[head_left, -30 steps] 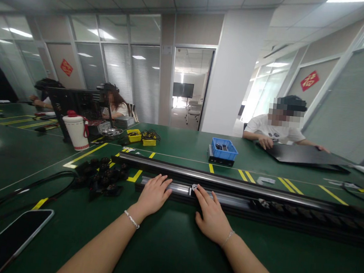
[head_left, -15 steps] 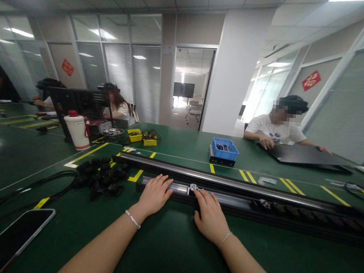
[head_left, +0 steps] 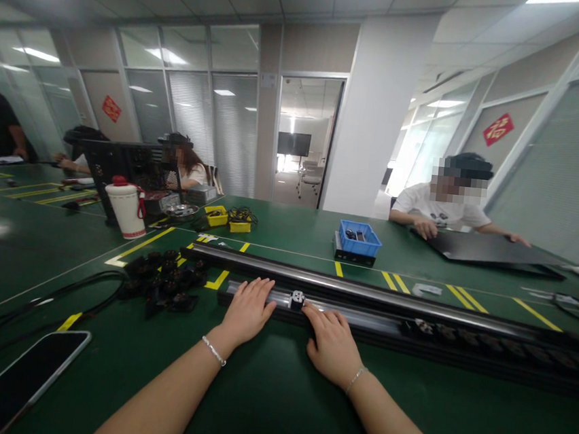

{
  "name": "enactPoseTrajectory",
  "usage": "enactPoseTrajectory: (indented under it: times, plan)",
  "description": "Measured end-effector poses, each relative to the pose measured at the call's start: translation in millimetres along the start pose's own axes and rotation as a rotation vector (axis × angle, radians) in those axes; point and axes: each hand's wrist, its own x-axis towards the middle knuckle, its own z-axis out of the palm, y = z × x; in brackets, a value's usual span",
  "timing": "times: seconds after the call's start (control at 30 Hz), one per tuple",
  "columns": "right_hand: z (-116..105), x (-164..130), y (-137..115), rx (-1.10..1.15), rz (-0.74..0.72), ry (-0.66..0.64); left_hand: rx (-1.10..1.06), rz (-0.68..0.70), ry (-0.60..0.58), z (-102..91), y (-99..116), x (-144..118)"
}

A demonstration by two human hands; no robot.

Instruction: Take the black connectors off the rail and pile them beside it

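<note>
A long black track rail (head_left: 376, 322) with a grey inner channel runs sideways in front of me. In its left part sits a small black block with a white, dark-holed face (head_left: 297, 299), like a socket module. My left hand (head_left: 249, 312) lies over the rail's left end, fingers stretched out, left of the block. At the block's right edge rests the index fingertip of my right hand (head_left: 331, 340); its other fingers extend loosely over the rail. Several dark modules (head_left: 467, 338) line the rail's right part. Behind it lies a second long rail (head_left: 304, 277).
A pile of black modules (head_left: 165, 280) lies left, near black cables (head_left: 82, 289) and a phone (head_left: 22, 379). Farther back are a white cup (head_left: 125, 209), yellow bins (head_left: 240, 226) and a blue bin (head_left: 360, 239). A person (head_left: 441, 208) handles a black panel (head_left: 486, 248).
The white-faced block has shifted slightly left along the rail, and my right hand has moved left with its fingertip at the block. My left hand stays at the rail's left end.
</note>
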Motion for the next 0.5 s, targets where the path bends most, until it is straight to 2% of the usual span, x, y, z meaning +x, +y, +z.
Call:
enactPoseTrajectory:
  times: [0.17, 0.27, 0.4, 0.5]
  plan:
    - [-0.4, 0.9, 0.0, -0.003, 0.009, 0.003, -0.087, 0.115, 0.012, -2.9, 12.2, -1.0]
    - [0.3, 1.0, -0.3, -0.018, 0.018, -0.013, -0.060, 0.185, -0.004, -1.9, 25.2, -1.9]
    - [3.0, -0.5, 0.4, -0.030, -0.007, -0.012, 0.044, 0.138, -0.021, 3.5, 40.5, -3.5]
    - [8.1, -1.2, 3.1, -0.027, -0.007, 0.036, 0.086, 0.117, -0.024, 5.6, 47.2, -4.1]
